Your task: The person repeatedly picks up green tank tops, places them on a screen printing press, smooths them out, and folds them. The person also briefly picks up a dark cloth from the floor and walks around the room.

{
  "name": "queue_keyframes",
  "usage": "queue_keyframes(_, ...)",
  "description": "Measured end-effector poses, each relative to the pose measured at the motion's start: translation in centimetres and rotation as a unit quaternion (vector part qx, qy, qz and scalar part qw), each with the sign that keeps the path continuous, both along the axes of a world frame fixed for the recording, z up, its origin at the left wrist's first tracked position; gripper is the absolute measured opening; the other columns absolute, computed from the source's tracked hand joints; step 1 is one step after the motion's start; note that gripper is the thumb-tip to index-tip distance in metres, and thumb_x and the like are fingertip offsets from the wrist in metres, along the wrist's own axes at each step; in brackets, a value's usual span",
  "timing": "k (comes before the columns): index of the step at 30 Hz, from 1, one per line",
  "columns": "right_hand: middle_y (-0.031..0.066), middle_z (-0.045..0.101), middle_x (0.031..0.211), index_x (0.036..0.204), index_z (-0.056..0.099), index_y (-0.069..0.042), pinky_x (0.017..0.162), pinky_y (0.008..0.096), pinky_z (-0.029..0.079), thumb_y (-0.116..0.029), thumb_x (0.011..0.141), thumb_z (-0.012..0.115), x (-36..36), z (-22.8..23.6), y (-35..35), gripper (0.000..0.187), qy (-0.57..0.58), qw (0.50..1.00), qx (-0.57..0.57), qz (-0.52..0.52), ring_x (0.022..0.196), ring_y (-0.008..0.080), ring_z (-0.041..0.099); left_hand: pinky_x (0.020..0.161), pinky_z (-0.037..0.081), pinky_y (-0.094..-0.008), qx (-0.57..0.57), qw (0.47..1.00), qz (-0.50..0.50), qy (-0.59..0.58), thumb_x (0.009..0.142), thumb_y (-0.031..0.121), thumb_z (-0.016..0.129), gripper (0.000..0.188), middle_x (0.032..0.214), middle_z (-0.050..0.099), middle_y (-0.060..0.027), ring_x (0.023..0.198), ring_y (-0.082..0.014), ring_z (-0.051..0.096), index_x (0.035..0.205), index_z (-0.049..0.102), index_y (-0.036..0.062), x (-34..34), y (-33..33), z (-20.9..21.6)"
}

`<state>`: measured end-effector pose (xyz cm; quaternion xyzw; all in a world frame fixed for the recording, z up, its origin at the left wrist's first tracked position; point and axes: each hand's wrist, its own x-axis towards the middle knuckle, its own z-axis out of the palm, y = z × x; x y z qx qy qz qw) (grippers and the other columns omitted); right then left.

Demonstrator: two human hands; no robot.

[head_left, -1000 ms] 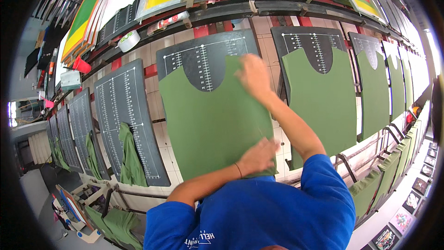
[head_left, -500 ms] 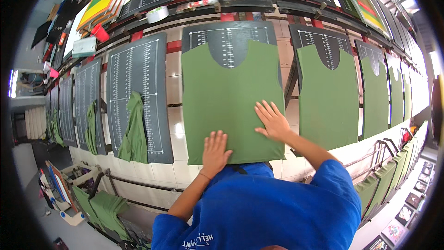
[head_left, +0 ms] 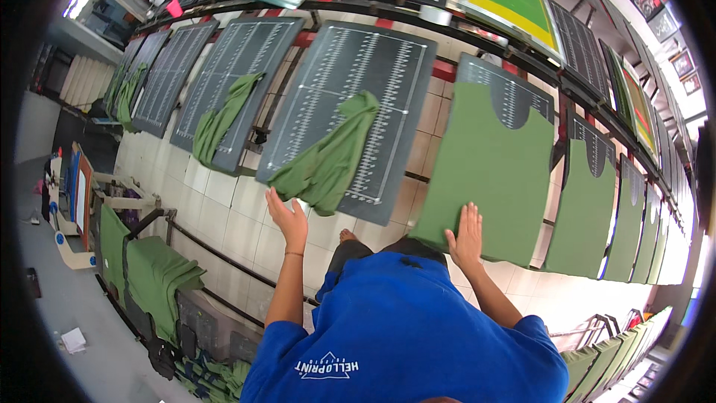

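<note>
Head view: left grip [head_left: 291,222] and right grip [head_left: 467,237] both released!
White lettering [head_left: 326,367] sits on the blue shirt [head_left: 403,321]; white ruler marks [head_left: 360,60] line the dark board [head_left: 391,142]. Crumpled green cloth [head_left: 335,155] spills past that board's lower edge, left grip right at it, contact unclear. Right grip lies flat on the smooth green panel [head_left: 485,172], tiled floor [head_left: 424,145] showing between.
</note>
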<state>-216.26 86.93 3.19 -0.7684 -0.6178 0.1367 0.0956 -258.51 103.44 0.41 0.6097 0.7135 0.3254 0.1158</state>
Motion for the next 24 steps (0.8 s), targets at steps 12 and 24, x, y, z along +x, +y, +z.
queue_keyframes(12,0.008,0.068,0.076,0.092,0.063,-0.004,0.067,0.0351,0.051,-0.023,0.092,0.068,-21.7,0.1,19.7,0.019,0.288,0.952,-0.04,-0.099,0.068,0.0208,0.065,0.086,0.042,-0.0506,-0.017,0.96,-0.279,0.018,0.087,0.023,0.07,0.03,0.106,0.058,-0.0179,0.1,-0.0381,0.054,0.106,0.058,0.0027,1.1,2.4,5.5)
queue_keyframes(24,0.0002,0.054,0.078,0.084,0.054,-0.009,0.063,0.0284,0.053,-0.018,0.096,0.06,-24.3,9.9,26.7,0.016,0.706,0.694,-0.046,-0.129,0.072,0.0111,0.057,0.072,0.048,-0.0381,-0.021,0.96,-0.245,-0.136,0.094,0.015,0.066,0.027,0.086,0.06,-0.0127,0.077,-0.0253,0.058,0.114,0.056,-0.0004,3.0,5.1,8.5)
